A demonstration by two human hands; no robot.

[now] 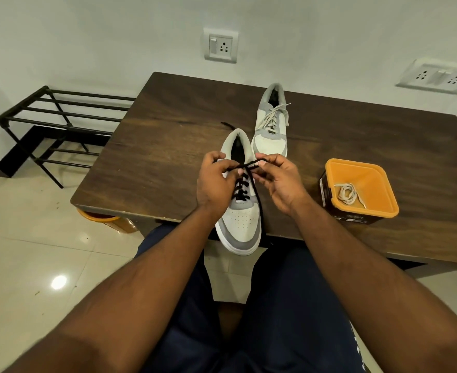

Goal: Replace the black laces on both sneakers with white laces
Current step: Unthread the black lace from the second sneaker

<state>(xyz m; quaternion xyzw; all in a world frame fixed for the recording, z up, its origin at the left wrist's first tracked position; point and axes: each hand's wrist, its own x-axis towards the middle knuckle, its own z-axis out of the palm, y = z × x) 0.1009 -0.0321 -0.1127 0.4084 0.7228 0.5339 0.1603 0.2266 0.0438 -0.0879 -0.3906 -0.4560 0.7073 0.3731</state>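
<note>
Both hands pinch the black lace over the near sneaker.

The left hand and right hand curl their fingers and thumbs round the black lace, which runs taut between the fingertips above the tongue of the near sneaker; one strand hangs down past the right fingers to the toe. Beyond the fingertips stands the other sneaker, threaded with a white lace. Well right of the right hand, a second white lace lies coiled in an orange tub on the table.
</note>
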